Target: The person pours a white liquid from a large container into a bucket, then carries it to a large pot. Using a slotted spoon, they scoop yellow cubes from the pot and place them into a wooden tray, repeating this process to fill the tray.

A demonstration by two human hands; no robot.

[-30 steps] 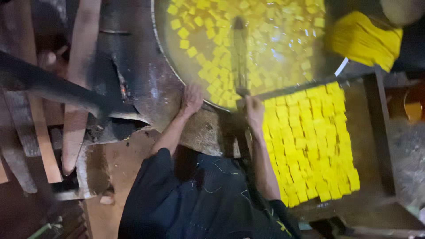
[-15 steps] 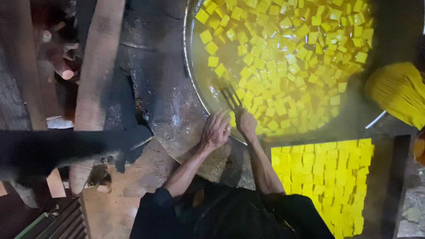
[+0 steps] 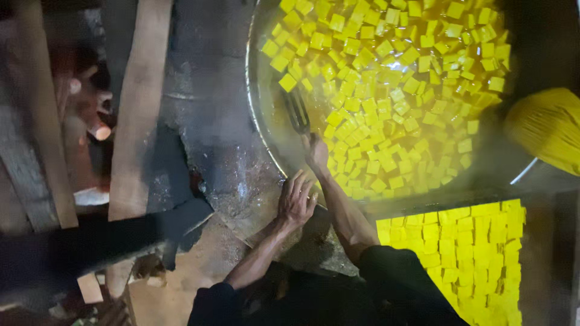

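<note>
On the sooty stove top point(image 3: 211, 121), a wok point(image 3: 257, 108) holds yellow cubes point(image 3: 386, 90).

- Big round pan point(image 3: 260, 130): top and right parts of its rim run past the frame edge or vanish in shadow; full outline not seen.
- Yellow cubes point(image 3: 386, 90) in the pan: top rows cut off by the upper edge; too many and too glary to count.
- Fork-like tool point(image 3: 297, 111): handle hidden inside the right hand point(image 3: 316, 152); prongs dark and blurred.
- Tray of yellow blocks point(image 3: 471, 253): cut by bottom edge, near side covered by the dark sleeve.
- Yellow bundle point(image 3: 547, 127) at right: cropped, blurred, kind unclear.
- Left hand point(image 3: 295, 202): palm down, underside hidden.
- Dark bar point(image 3: 90, 241) at lower left: smeared, cannot tell what.
</note>
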